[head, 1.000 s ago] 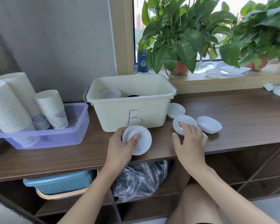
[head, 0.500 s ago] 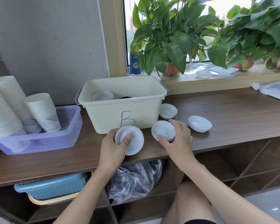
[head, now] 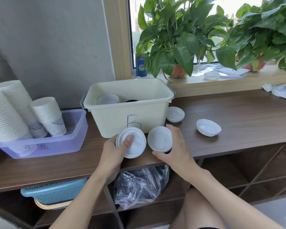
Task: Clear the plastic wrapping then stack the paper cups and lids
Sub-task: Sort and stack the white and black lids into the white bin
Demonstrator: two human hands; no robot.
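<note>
Thumb on top, my left hand (head: pixel 112 153) is pinching the lid stack (head: pixel 136 146) at six o'clock of the bin (head: pixel 109 119), and my right hand (head: pixel 176 151) is gripping a loose lid (head: pixel 158 138) close at the stack's three o'clock

Place: likely an office or shop drinks corner, beside a window.
Surface: wood-grain tabletop (head: pixel 238 116) over open shelf cubbies (head: pixel 238 171).
Windowsill (head: pixel 221 84): leafy potted plants (head: pixel 177 43).
Supplies: stacked paper cups (head: pixel 46 113) in a purple tub (head: pixel 76 129), and a hand-lettered bin (head: pixel 116 119).

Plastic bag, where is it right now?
In the head view, the plastic bag sits low in the middle, in the cubby under the wooden counter, just right of the blue basket.
</note>
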